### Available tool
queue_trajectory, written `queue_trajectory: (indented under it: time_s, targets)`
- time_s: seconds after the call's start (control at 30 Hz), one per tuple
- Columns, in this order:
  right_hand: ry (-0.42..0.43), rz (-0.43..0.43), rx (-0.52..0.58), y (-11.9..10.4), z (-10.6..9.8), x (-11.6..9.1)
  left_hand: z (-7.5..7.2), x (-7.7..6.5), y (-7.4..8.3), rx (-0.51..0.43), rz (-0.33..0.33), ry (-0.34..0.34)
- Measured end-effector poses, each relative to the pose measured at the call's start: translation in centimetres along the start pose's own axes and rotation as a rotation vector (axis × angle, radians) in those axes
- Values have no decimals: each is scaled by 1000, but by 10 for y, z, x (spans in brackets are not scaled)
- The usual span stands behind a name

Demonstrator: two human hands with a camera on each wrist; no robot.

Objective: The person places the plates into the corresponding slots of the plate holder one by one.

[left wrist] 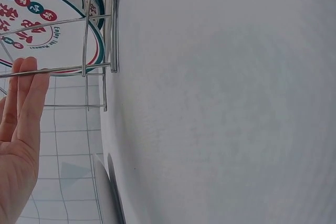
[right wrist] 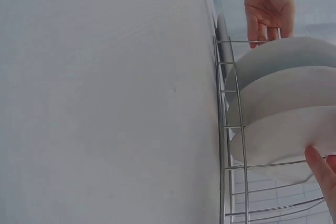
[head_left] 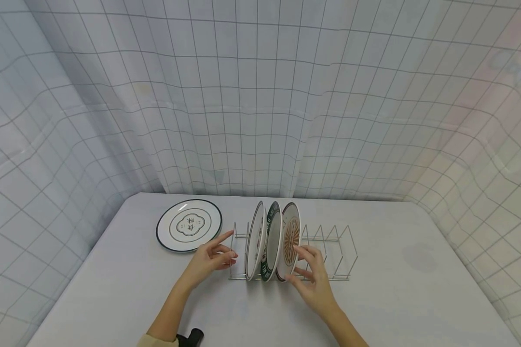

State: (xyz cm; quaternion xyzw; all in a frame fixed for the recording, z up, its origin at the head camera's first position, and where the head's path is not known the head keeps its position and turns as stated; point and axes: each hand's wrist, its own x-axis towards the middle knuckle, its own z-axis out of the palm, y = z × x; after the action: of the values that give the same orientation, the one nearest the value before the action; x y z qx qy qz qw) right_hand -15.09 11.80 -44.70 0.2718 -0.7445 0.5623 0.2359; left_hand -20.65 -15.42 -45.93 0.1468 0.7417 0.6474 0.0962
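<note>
A wire dish rack point(head_left: 342, 248) holds three plates on edge, side by side. The left plate point(left wrist: 68, 38) has red and teal print; the middle plate point(head_left: 272, 241) has a dark green patterned border. An orange-brown radial design covers the right plate point(head_left: 290, 238), whose plain underside shows in the right wrist view. My left hand point(head_left: 208, 262) is at the rack's left end, index finger stretched to the end wire and other fingertips just past it. With thumb and fingers spread, my right hand point(head_left: 314, 282) touches the right plate near its front edge.
A white plate with a dark blue rim point(head_left: 167, 231) lies flat on the white table point(head_left: 408, 289), left of the rack. A black object point(head_left: 195, 335) shows by the left sleeve. Grid-patterned white curtains point(head_left: 260, 120) surround the table at the back and sides.
</note>
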Motion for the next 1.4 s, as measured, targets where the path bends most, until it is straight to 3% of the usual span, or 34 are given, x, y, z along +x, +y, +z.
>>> queue_trajectory:
  time_s: [0.27,0.47,0.6,0.77,0.9,1.1,1.27,1.4]
  targets:
    - [-44,44,-12,-8,-9,11,0,-1,1,0,-6,1]
    - [44,47,-101,-16,-13,38,-2,-2,2,41,8,17]
    - [122,-34,-64,-16,-1,56,-13,-6,6,117,17,103]
    - [173,-105,-47,-38,27,74,-44,-16,10,189,82,298]
    - [106,-21,9,-51,52,82,-72,-27,9,182,111,438]
    - [-28,223,194,-57,100,87,-103,-43,-3,206,40,585]
    - [-82,398,307,-53,145,86,-122,-49,-16,180,-14,641]
    - [-25,533,338,-40,178,83,-133,-50,-26,135,-55,630]
